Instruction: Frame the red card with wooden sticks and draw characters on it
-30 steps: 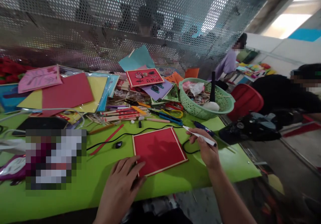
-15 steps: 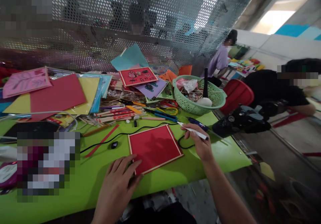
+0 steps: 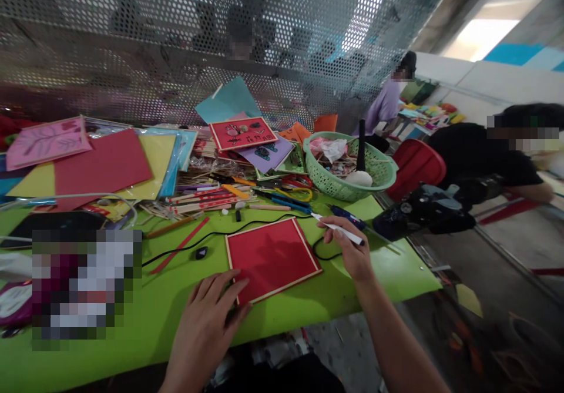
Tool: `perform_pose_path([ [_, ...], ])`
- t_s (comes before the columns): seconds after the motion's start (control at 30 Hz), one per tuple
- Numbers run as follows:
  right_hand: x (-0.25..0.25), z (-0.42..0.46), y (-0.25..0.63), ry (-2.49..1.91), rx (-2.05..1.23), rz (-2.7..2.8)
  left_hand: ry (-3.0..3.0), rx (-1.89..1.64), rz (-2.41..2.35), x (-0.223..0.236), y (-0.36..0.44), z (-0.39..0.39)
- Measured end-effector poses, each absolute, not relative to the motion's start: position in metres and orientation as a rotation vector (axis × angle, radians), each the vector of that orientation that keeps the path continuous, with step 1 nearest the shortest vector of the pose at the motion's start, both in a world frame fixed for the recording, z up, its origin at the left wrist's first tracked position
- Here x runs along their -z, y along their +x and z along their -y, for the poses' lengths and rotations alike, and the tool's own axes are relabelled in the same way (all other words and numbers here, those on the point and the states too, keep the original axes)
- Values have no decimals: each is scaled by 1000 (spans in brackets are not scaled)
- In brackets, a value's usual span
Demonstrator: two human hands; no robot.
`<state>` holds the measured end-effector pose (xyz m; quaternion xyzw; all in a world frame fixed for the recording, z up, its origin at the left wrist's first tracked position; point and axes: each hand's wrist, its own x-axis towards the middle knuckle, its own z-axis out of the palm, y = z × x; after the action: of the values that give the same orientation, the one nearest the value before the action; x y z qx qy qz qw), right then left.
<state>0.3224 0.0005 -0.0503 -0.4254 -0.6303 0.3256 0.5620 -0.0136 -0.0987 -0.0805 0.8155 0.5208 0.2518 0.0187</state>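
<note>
A red square board [image 3: 273, 258] with a pale wooden stick border lies in front of me on the green table. My left hand [image 3: 215, 305] rests at its lower left corner, fingers stretched out and fingertips on the edge. To the right of the board, my right hand [image 3: 350, 246] holds a white marker [image 3: 346, 232] between thumb and fingers, above the table. The marker's dark end points right and its other end points up and left. A small black cap-like piece [image 3: 238, 215] stands behind the board.
Behind lie pliers [image 3: 288, 202], sticks, and a framed red picture [image 3: 242, 133]. A green basket [image 3: 348, 193] holds scraps and a hammer-like tool [image 3: 361, 152]. A black cable [image 3: 189, 246] crosses the table [image 3: 132, 358]. A camera [image 3: 427, 211] sits right; a person in black [image 3: 476, 152] sits beyond.
</note>
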Motion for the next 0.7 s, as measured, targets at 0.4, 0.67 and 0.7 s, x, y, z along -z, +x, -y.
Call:
perform_pose_path([
  [0.4,55,-2,325,-1045,-736,1475,2540,-763,-1626,84,-15,98],
  [0.67,51,-2,322,-1017,-760,1474,2545,-741,-1626,86,-16,98],
  [0.7,51,-2,322,-1022,-760,1474,2549,-742,-1626,86,-17,98],
])
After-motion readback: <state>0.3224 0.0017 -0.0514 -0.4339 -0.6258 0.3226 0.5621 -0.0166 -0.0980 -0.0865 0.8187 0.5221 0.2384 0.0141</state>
